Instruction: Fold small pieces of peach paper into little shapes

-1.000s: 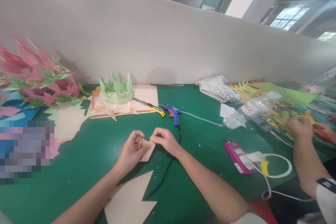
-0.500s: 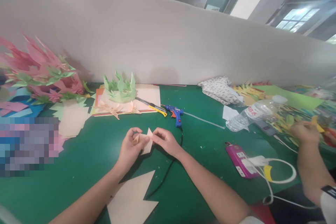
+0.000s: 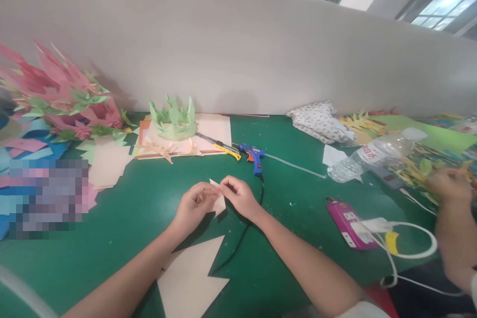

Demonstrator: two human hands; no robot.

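Observation:
Between my two hands is a small pale peach paper piece (image 3: 219, 204) with pointed corners. My left hand (image 3: 196, 204) has its fingers curled round the left side of it. Thumb and fingers of my right hand (image 3: 238, 196) pinch its upper right edge, touching the left fingertips. Below them a larger zigzag-cut peach sheet (image 3: 194, 278) lies on the green table (image 3: 283, 258). Beyond my hands are a blue glue gun (image 3: 255, 156) and a yellow-handled cutter (image 3: 227, 149).
A green paper crown (image 3: 173, 121) stands on stacked sheets. Pink paper flowers (image 3: 74, 104) are at the left. A plastic bottle (image 3: 372, 154), a purple power strip (image 3: 350, 226) with white cables and another person's hand (image 3: 449, 184) are at the right.
My left fingers have closed further over the small paper piece, and the hands have drawn together. The camera view has shifted slightly.

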